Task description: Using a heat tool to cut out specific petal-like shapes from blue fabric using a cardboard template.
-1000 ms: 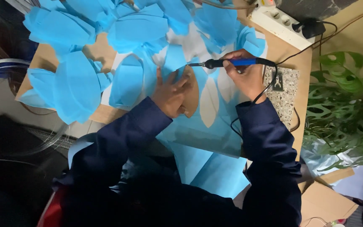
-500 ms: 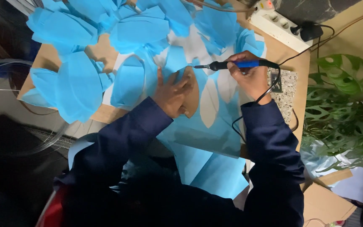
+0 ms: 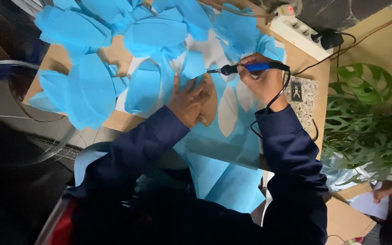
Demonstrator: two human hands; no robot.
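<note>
Blue fabric sheet (image 3: pixel 232 131) lies flat across the middle of the wooden board (image 3: pixel 114 121), near edge hanging off toward the person, with leaf-shaped cutouts showing pale. Right hand (image 3: pixel 262 81) is closed in a fist grip on the blue-handled hot-tip tool (image 3: pixel 246 68); tool's long axis runs roughly parallel to the board's far edge, tip pointing left, at the sheet just above the left hand's fingertips. Left hand (image 3: pixel 189 102) is flat, fingers spread, pressing the sheet down, gripping nothing. Tip sits between the two hands, nearer the left one. Tool cord (image 3: pixel 268 106) loops down past the right wrist. Loose blue cut pieces (image 3: pixel 91 88) pile over the board's left and far side. White power strip (image 3: pixel 298 29) at the far right corner; green plant (image 3: pixel 368 118) off the right edge.
</note>
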